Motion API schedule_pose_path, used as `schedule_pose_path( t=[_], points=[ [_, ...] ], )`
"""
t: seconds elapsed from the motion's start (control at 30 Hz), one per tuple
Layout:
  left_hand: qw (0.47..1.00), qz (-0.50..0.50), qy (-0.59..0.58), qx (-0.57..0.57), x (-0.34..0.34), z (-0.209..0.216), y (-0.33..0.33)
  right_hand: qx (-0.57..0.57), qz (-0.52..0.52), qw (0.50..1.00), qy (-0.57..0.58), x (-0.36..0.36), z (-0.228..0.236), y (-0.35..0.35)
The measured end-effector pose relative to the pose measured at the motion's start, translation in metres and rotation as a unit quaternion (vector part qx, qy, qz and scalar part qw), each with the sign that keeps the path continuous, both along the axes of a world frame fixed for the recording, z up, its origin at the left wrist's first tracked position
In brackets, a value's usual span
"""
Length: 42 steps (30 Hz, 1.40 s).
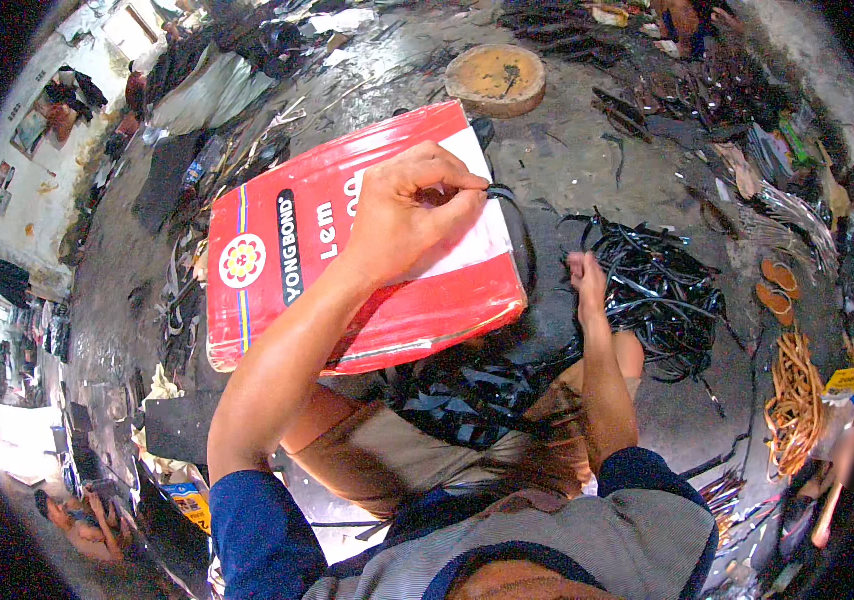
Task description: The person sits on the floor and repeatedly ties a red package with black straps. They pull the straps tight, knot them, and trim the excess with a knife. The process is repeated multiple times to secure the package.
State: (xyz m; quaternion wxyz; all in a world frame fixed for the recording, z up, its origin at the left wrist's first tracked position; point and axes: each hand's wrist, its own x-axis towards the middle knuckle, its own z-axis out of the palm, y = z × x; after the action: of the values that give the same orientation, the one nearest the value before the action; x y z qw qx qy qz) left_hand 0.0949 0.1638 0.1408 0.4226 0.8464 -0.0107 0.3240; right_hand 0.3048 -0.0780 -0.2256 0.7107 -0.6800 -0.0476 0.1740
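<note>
A red box (387, 318) with a white panel and a flower emblem lies tilted across the space before my knees. My left hand (415, 205) rests over its upper right part. Thumb and forefinger pinch a thin black strip (507, 200) at the box's right edge, and the strip curves down beyond that edge. My right hand (588, 282) is lower and to the right, beside a tangled heap of glossy black strips (662, 300). Its fingers are blurred, so whether they hold anything does not show. More black strips (472, 400) lie on my lap.
A round wooden block (495, 80) stands on the grey floor ahead. To the right are brown sandals (777, 290) and a bundle of tan strips (795, 405). Dark strips (707, 90) and scraps lie scattered farther off. A yellow packet (850, 388) sits near the right rim.
</note>
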Motion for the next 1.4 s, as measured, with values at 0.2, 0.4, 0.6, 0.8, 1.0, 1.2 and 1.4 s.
schedule_pose_path(
  t=[0.2, 0.4, 0.6, 0.8, 1.0, 1.2, 1.4],
  points=[
    [1.000, 0.000, 0.012, -0.005, 0.000, 0.012, -0.010, 0.168, 0.263, 0.923, -0.226, -0.063, 0.299, 0.065],
    [0.994, 0.089, 0.018, -0.061, -0.023, 0.023, -0.028, 0.125, 0.261, 0.925, -0.246, -0.104, 0.347, 0.050],
    [0.960, -0.005, 0.114, -0.255, -0.066, 0.021, -0.088, 0.130, 0.268, 0.924, -0.241, -0.166, 0.367, 0.010],
    [0.914, -0.025, 0.050, -0.401, -0.079, -0.001, -0.122, 0.074, 0.256, 0.936, -0.228, -0.192, 0.360, -0.014],
    [0.883, -0.021, 0.006, -0.469, -0.089, -0.018, -0.136, 0.060, 0.264, 0.951, -0.148, -0.200, 0.348, -0.024],
    [0.851, -0.002, -0.037, -0.525, -0.096, -0.046, -0.144, -0.070, 0.265, 0.903, -0.330, -0.134, 0.364, -0.068],
    [0.960, -0.024, 0.272, -0.059, -0.088, -0.211, -0.164, -0.404, -0.083, 0.662, -0.625, -0.083, 0.370, -0.090]
  ],
)
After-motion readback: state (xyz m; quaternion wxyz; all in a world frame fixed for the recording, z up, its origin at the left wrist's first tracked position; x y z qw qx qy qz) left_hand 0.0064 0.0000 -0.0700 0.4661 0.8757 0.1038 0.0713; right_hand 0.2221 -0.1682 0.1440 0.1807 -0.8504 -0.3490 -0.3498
